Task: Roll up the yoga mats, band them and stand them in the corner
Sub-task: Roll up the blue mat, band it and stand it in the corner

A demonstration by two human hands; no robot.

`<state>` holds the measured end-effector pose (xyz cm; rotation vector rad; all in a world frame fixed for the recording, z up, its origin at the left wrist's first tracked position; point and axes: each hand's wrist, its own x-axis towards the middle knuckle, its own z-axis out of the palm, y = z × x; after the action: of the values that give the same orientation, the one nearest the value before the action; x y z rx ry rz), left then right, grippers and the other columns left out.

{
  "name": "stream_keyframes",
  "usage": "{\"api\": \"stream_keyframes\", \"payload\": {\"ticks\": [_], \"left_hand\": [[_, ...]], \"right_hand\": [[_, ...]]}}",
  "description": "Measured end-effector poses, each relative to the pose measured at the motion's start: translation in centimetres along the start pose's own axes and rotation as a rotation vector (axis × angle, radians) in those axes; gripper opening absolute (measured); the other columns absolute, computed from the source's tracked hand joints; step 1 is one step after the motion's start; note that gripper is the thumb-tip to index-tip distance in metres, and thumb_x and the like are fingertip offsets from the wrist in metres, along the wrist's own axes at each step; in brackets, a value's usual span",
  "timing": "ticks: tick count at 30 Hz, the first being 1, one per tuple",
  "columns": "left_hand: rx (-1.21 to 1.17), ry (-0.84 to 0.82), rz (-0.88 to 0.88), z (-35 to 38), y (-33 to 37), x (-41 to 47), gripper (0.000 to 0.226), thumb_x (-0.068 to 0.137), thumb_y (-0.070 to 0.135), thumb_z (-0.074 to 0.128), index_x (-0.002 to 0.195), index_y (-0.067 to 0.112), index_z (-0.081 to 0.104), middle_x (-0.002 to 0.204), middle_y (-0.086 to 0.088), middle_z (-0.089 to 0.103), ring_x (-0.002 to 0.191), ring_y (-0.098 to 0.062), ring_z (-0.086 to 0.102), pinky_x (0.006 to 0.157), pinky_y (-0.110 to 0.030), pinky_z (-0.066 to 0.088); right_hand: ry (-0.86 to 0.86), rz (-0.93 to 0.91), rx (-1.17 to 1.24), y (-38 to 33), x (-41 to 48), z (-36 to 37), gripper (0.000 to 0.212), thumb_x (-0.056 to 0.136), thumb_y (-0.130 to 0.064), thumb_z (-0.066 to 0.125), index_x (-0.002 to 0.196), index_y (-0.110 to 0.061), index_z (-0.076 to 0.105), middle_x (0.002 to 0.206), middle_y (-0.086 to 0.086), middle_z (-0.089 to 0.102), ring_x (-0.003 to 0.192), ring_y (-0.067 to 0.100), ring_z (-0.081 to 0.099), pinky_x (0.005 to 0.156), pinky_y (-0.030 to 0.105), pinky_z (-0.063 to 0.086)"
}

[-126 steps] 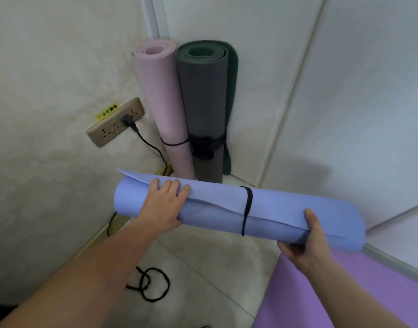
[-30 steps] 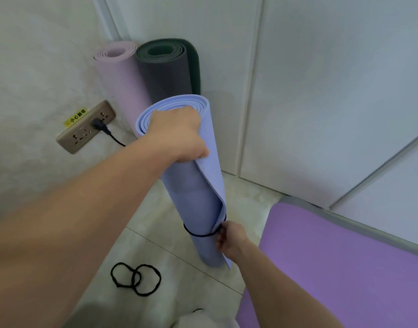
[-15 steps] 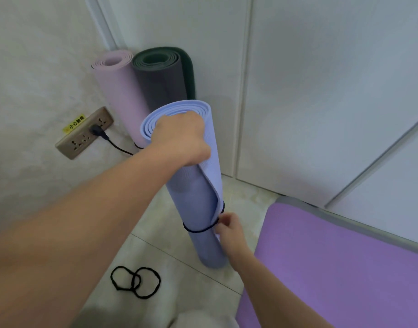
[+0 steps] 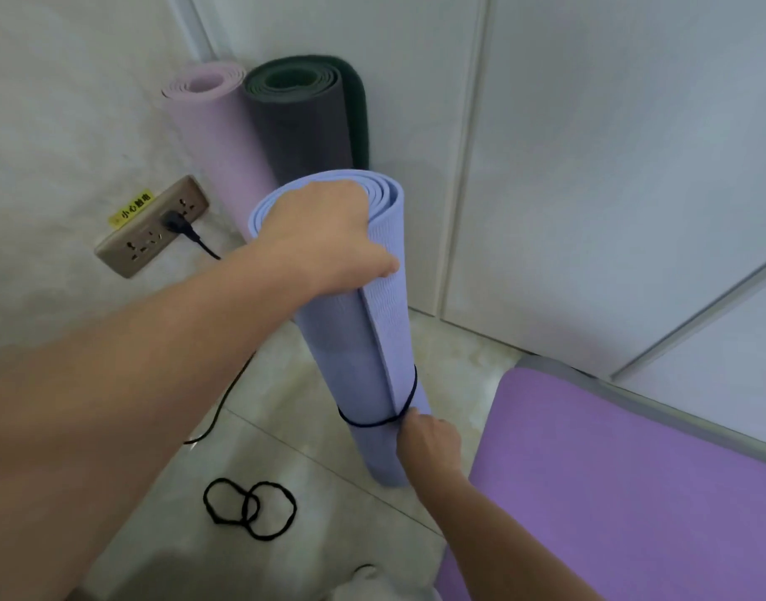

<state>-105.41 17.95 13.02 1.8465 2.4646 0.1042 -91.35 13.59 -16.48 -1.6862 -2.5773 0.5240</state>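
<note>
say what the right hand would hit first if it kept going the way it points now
The right hand points up and away at the blue mat; its fingertips already meet the black band there. Pushed further, it would likely press into the roll itself.

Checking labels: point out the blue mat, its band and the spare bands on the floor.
blue mat [image 4: 374,340]: head view, side of the roll.
band [image 4: 363,422]: head view, front stretch.
spare bands [image 4: 250,508]: head view, where the loops overlap.

Banded mat [image 4: 372,362] stands before two mats [image 4: 259,136] in the corner.
</note>
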Motion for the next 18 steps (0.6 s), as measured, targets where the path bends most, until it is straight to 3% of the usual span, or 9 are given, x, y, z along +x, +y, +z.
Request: {"api": "stream_keyframes", "payload": {"ticks": [1, 2, 3, 4, 6, 9, 12, 16, 18], "left_hand": [[0.003, -0.005, -0.016, 0.0, -0.1, -0.2, 0.048, 0.080, 0.050, 0.072, 0.069, 0.015, 0.041, 0.068, 0.000, 0.045, 0.058, -0.014, 0.040, 0.051, -0.031, 0.030], [0.008, -0.010, -0.029, -0.1, -0.1, -0.3, 0.047, 0.083, 0.050, 0.069, 0.069, 0.015, 0.041, 0.068, 0.000, 0.045, 0.058, -0.014, 0.040, 0.051, -0.031, 0.029], [0.010, -0.012, -0.037, -0.1, -0.1, -0.4, 0.046, 0.085, 0.049, 0.066, 0.069, 0.014, 0.041, 0.068, -0.001, 0.046, 0.059, -0.014, 0.039, 0.052, -0.031, 0.029], [0.014, -0.013, -0.038, -0.1, 0.0, -0.6, 0.045, 0.088, 0.048, 0.063, 0.069, 0.014, 0.041, 0.068, -0.001, 0.046, 0.059, -0.015, 0.039, 0.052, -0.032, 0.029], [0.016, -0.010, -0.031, -0.1, 0.6, -1.0, 0.044, 0.089, 0.046, 0.062, 0.068, 0.013, 0.041, 0.068, -0.001, 0.046, 0.059, -0.014, 0.038, 0.052, -0.032, 0.027], [0.013, 0.064, -0.015, -1.7, 1.2, -1.2, 0.042, 0.090, 0.042, 0.062, 0.067, 0.013, 0.041, 0.067, -0.002, 0.046, 0.058, -0.015, 0.038, 0.050, -0.032, 0.025], [0.032, 0.127, 0.009, -3.0, 1.4, -1.2, 0.043, 0.092, 0.042, 0.060, 0.067, 0.014, 0.038, 0.067, -0.002, 0.044, 0.061, -0.019, 0.041, 0.056, -0.034, 0.027], [0.038, 0.018, 0.048, -0.6, 0.1, -1.7, 0.042, 0.096, 0.045, 0.057, 0.077, 0.013, 0.037, 0.081, -0.002, 0.052, 0.092, -0.029, 0.053, 0.078, -0.034, 0.030], [0.056, 0.061, 0.051, 0.2, -1.1, -1.4, 0.043, 0.094, 0.050, 0.055, 0.089, 0.012, 0.037, 0.092, -0.005, 0.054, 0.095, -0.028, 0.050, 0.085, -0.035, 0.029]], "right_hand": [[-0.011, 0.020, -0.026, 0.0, 0.0, -0.4, 0.036, 0.044, -0.020, 0.093, 0.064, -0.012, 0.064, 0.051, 0.006, 0.063, 0.045, 0.024, 0.063, 0.045, 0.023, 0.023], [-0.018, 0.042, -0.016, -0.1, -0.1, -0.6, 0.022, 0.072, -0.025, 0.079, 0.085, -0.011, 0.067, 0.076, 0.008, 0.072, 0.071, 0.027, 0.070, 0.054, 0.026, 0.031], [-0.059, 0.094, 0.025, 0.2, -0.2, -0.4, 0.020, 0.089, -0.027, 0.060, 0.102, -0.012, 0.063, 0.098, 0.007, 0.071, 0.093, 0.027, 0.067, 0.063, 0.030, 0.035], [-0.103, 0.145, 0.047, 0.6, -0.4, -0.3, 0.025, 0.093, -0.028, 0.049, 0.110, -0.013, 0.058, 0.108, 0.006, 0.066, 0.103, 0.027, 0.062, 0.069, 0.031, 0.036], [-0.123, 0.193, 0.090, 1.3, -0.7, -0.3, 0.029, 0.093, -0.032, 0.046, 0.112, -0.011, 0.051, 0.109, 0.005, 0.061, 0.103, 0.028, 0.060, 0.072, 0.033, 0.037], [-0.224, 0.156, 0.190, 1.5, 0.1, 0.2, 0.025, 0.096, -0.018, 0.042, 0.119, -0.007, 0.045, 0.112, 0.011, 0.064, 0.098, 0.032, 0.063, 0.069, 0.033, 0.040], [-0.274, 0.128, 0.390, 0.7, 0.9, -0.2, 0.041, 0.090, -0.007, 0.044, 0.131, -0.005, 0.038, 0.120, 0.016, 0.059, 0.095, 0.033, 0.058, 0.073, 0.038, 0.045], [-0.143, -0.020, 0.791, -1.2, 2.3, -3.0, 0.075, 0.079, -0.029, 0.058, 0.149, -0.029, 0.032, 0.138, 0.000, 0.054, 0.120, 0.023, 0.057, 0.091, 0.039, 0.052], [-0.037, -0.167, 0.934, -2.1, 3.8, -4.4, 0.088, 0.076, -0.038, 0.071, 0.153, -0.033, 0.029, 0.147, -0.007, 0.046, 0.133, 0.015, 0.049, 0.100, 0.037, 0.048]]}}
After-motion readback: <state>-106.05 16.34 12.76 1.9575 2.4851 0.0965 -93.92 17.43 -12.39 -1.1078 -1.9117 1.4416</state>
